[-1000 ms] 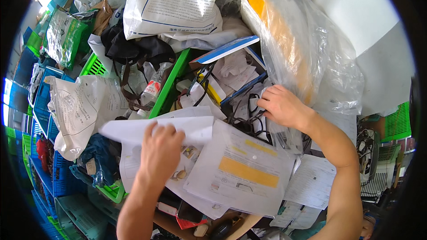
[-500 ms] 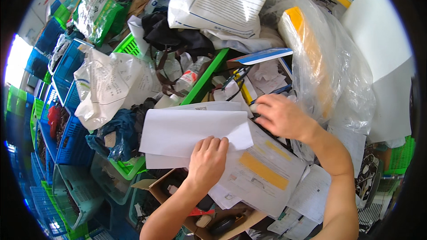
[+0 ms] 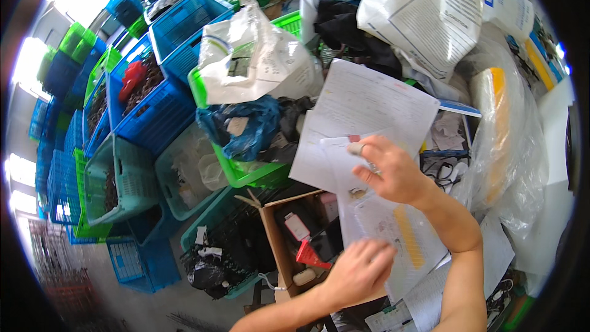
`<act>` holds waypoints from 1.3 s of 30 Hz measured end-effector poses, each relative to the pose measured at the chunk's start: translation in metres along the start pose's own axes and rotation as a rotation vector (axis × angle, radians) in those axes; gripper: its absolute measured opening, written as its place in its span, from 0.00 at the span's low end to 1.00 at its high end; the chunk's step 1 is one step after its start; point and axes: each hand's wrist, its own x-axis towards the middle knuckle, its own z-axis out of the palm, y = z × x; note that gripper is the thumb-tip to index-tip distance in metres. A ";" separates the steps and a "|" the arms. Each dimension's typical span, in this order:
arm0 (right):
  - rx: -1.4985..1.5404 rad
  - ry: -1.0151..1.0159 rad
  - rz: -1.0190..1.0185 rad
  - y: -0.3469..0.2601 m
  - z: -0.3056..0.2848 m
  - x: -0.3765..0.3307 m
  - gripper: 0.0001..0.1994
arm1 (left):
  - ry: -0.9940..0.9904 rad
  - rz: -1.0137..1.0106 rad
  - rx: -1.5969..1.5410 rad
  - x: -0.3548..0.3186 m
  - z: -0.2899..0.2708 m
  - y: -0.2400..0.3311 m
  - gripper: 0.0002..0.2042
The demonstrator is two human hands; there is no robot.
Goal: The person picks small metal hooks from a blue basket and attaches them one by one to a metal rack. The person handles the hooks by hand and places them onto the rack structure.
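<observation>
A large sheet of written paper (image 3: 375, 101) slants across the pile in front of me. My right hand (image 3: 393, 169) is over its lower part, thumb and forefinger apart, with something pale around a fingertip. Beside those fingertips is a smaller white paper (image 3: 335, 146); I cannot tell whether they touch it. My left hand (image 3: 362, 270), slightly blurred, has bent fingers near the edge of an open cardboard box (image 3: 278, 252). Under and between the hands is a printed sheet with a yellow band (image 3: 409, 237).
The box holds a red piece (image 3: 311, 254) and dark items. A green crate (image 3: 258, 175) holds a blue plastic bag (image 3: 246, 126). Blue crates (image 3: 157, 107) are stacked at left. Large white sacks (image 3: 424, 15) and clear plastic wrap (image 3: 522, 166) stand at the back and right.
The view has shifted left, showing more crates. My left hand has come off the blank folded white paper, which no longer lies in front. The large written sheet now lies uncovered beyond my right hand.
</observation>
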 end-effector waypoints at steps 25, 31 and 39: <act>-0.622 -0.331 0.411 -0.024 0.204 0.136 0.21 | 0.808 -2.052 -0.287 -0.724 0.097 0.204 0.12; -0.548 -0.468 0.439 -0.046 0.213 0.138 0.27 | 1.161 -2.099 -0.624 -0.724 0.126 0.232 0.09; -0.531 -0.619 0.576 -0.054 0.245 0.144 0.37 | 1.080 -2.075 -0.700 -0.630 0.068 0.199 0.10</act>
